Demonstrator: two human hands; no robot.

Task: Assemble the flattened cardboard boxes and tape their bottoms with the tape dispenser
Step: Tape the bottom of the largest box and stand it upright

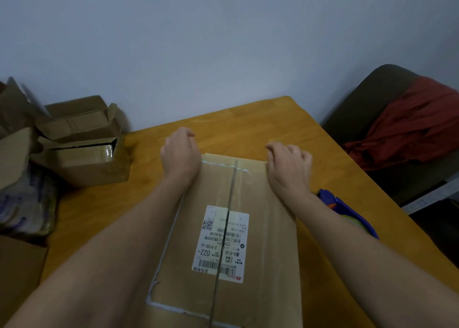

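Observation:
A brown cardboard box point(250, 191) lies on the wooden table point(285, 119) in front of me, its flaps closed along a middle seam. A white shipping label point(221, 243) straddles that seam. My left hand point(180, 154) is at the box's far left corner, fingers curled down over the far edge. My right hand point(289, 164) is at the far right corner, fingers curled over the edge too. A blue tape dispenser point(350, 213) lies on the table just right of the box, partly hidden by my right forearm.
Several assembled cardboard boxes point(87, 154) are piled at the table's left edge against the wall. A printed plastic bag point(24, 203) and more cardboard point(17, 278) sit lower left. A dark sofa with a red cloth point(409, 129) stands to the right.

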